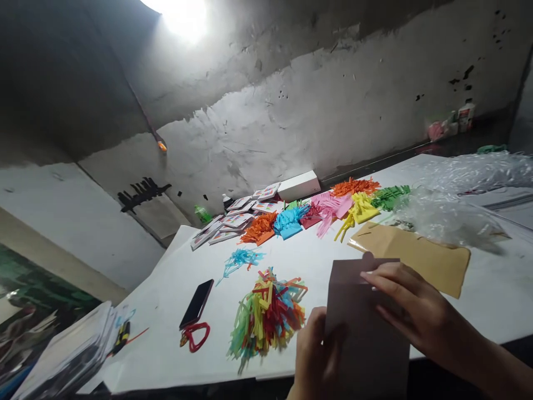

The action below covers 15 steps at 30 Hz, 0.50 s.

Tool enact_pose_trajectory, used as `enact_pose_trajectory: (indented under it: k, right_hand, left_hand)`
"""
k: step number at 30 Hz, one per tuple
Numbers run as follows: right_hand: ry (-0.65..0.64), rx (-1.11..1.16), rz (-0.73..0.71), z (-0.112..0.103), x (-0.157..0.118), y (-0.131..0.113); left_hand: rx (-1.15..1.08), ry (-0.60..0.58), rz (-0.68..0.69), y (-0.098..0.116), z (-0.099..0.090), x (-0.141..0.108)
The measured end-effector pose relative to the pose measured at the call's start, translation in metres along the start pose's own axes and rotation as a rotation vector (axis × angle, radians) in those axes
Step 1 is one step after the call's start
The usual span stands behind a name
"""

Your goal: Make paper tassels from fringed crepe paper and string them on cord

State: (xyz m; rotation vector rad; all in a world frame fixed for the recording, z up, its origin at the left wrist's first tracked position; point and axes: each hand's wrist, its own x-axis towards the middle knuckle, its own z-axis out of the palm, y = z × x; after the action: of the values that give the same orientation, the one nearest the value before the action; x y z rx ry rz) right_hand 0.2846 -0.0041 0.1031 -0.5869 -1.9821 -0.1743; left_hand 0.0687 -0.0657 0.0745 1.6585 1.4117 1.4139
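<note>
Holding dark card [366,333]: left hand [314,353] grip closed on side, right hand [410,303] grip pinching near top.

A phone [197,304] and a looped red cord [195,335] lie on a white table [166,355] as bright light [185,16] washes a patchy gray wall [266,122].
</note>
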Motion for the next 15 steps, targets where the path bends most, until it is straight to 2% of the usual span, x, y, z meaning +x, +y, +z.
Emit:
enact_pose_trajectory:
  k: [4,10,13,15]
  right_hand:
    - [0.043,-0.059,-0.044,-0.001,-0.010,-0.006]
    - [-0.061,-0.051,0.017,0.001,-0.020,-0.009]
    - [-0.116,-0.026,0.022,0.001,-0.019,-0.006]
    - [-0.100,-0.029,0.013,0.001,-0.015,-0.005]
  left_hand:
    - [-0.017,0.019,-0.058,-0.023,0.008,-0.014]
    - [-0.086,0.146,-0.114,-0.029,0.013,-0.025]
    - [-0.084,0.111,-0.107,-0.032,0.013,-0.026]
    - [-0.055,0.090,-0.128,-0.035,0.013,-0.025]
